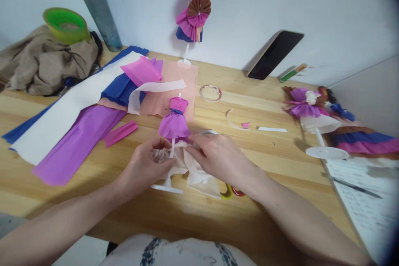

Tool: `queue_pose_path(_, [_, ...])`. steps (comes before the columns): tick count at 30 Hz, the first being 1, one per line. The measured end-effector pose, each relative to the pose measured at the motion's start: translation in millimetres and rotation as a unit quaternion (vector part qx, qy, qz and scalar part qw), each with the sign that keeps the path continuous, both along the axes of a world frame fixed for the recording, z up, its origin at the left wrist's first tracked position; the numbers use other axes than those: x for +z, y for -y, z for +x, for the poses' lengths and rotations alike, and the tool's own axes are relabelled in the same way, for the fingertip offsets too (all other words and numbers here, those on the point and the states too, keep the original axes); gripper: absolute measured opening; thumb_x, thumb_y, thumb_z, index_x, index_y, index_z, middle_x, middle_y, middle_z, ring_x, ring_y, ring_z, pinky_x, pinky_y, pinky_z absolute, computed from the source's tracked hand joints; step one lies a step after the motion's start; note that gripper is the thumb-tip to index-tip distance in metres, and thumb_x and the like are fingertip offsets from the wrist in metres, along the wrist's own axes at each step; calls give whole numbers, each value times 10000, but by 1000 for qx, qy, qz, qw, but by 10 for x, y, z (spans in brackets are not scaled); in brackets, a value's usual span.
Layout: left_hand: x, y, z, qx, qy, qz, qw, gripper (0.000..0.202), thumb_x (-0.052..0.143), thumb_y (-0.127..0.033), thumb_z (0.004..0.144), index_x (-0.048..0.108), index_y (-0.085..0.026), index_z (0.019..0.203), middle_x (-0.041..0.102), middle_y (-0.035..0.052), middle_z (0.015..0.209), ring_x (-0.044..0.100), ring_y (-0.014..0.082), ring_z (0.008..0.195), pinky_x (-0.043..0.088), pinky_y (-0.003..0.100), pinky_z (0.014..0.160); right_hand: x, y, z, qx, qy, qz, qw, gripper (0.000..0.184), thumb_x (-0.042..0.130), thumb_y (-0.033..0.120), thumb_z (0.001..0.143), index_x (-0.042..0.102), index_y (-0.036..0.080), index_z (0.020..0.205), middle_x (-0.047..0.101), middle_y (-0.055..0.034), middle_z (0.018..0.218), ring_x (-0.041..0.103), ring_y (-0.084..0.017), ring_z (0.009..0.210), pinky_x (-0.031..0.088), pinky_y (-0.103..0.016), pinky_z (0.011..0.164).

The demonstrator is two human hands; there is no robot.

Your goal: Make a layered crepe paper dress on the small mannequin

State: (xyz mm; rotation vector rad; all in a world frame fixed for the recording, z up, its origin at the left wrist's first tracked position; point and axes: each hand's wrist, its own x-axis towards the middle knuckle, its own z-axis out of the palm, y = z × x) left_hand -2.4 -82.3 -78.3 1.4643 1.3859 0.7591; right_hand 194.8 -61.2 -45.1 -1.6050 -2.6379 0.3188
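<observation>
A small dress form [172, 153] on a white stand wears a crepe paper dress [174, 124] with a pink bodice, a blue waistband and a purple skirt. Just below that skirt, a gathered strip of off-white crepe paper [202, 178] passes by the pole. My left hand [146, 160] is closed, pinching the strip's gathered end left of the pole. On the other side, my right hand [220, 156] pinches the same strip close under the skirt's hem. The fingertips partly cover the gathers. Scissors [229, 191] with yellow and red handles lie partly under the paper and right hand.
Crepe paper sheets [62, 112] cover the table's left side. A roll of green-yellow tape [67, 27] rests on brown cloth. Behind stand a bottle [99, 12], a finished paper dress [195, 12] and a phone [276, 55]. More paper dresses [307, 106] and a pen [357, 187] are right.
</observation>
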Motion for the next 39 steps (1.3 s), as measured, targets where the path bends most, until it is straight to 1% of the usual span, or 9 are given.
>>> queue_pose_path(3, [25, -9, 8, -1, 2, -7, 1000, 141, 640, -182, 689, 578, -209, 812, 566, -62, 637, 519, 100, 564, 417, 200, 518, 102, 101, 20, 65, -38, 26, 997, 213, 478, 221, 932, 643, 156, 815, 683, -57, 713, 590, -162, 606, 259, -286, 545])
queue_pose_path(6, [46, -24, 13, -3, -5, -8, 1000, 143, 637, -178, 678, 578, -203, 805, 579, -55, 662, 532, 110, 603, 432, 215, 560, 212, 273, -11, 204, -76, -2, 976, 74, 561, 138, 844, 618, 180, 866, 663, -5, 713, 569, -138, 602, 250, -281, 536])
queue_pose_path(9, [60, -35, 14, -5, -21, 4, 1000, 163, 643, -178, 656, 592, -190, 811, 608, -36, 724, 548, 122, 658, 442, 229, 604, 188, 433, -102, 259, -81, -5, 962, 273, 622, 167, 816, 576, 170, 1086, 669, 2, 740, 565, -146, 599, 271, -286, 544])
queue_pose_path(12, [84, -44, 11, -6, -30, 4, 1000, 172, 657, -201, 650, 600, -180, 810, 626, -22, 766, 568, 136, 712, 454, 242, 660, 27, 505, -198, 246, -106, 50, 962, 292, 608, 309, 876, 571, 118, 1094, 671, -43, 763, 586, -175, 649, 317, -296, 566])
queue_pose_path(14, [116, -50, 3, -9, -30, -1, 1000, 167, 654, -220, 662, 601, -177, 815, 623, -22, 761, 569, 139, 716, 455, 244, 671, -80, 509, -232, 228, -136, 100, 959, 112, 545, 227, 900, 601, 130, 894, 656, -48, 741, 563, -161, 631, 311, -293, 553])
queue_pose_path(17, [179, -52, -23, -16, -6, -31, 999, 181, 644, -277, 714, 613, -178, 862, 619, -24, 759, 566, 137, 702, 453, 232, 645, -136, 492, -229, 204, -175, 114, 957, 193, 479, 113, 875, 561, 162, 707, 611, -16, 656, 513, -131, 577, 305, -281, 546])
queue_pose_path(23, [155, -35, -67, -4, 33, -49, 998, 183, 635, -310, 754, 652, -161, 858, 598, -41, 682, 532, 110, 621, 421, 187, 552, -40, 477, -193, 168, -221, 74, 958, 224, 438, 159, 916, 586, 165, 748, 634, -14, 648, 526, -124, 565, 331, -256, 554])
queue_pose_path(27, [51, -35, -69, 22, 2, -28, 999, 183, 584, -290, 765, 641, -134, 687, 505, -43, 570, 467, 93, 544, 355, 181, 482, -36, 478, -202, 171, -252, 74, 950, 267, 410, 158, 925, 594, 161, 730, 627, -19, 615, 509, -122, 528, 336, -251, 532])
queue_pose_path(39, [-19, -84, -83, 39, -66, 23, 997, 161, 541, -253, 753, 578, -150, 635, 411, -53, 552, 373, 81, 536, 276, 178, 456, -57, 500, -203, 157, -341, 43, 926, 187, 449, 151, 918, 613, 133, 830, 596, -13, 606, 480, -104, 524, 357, -221, 497])
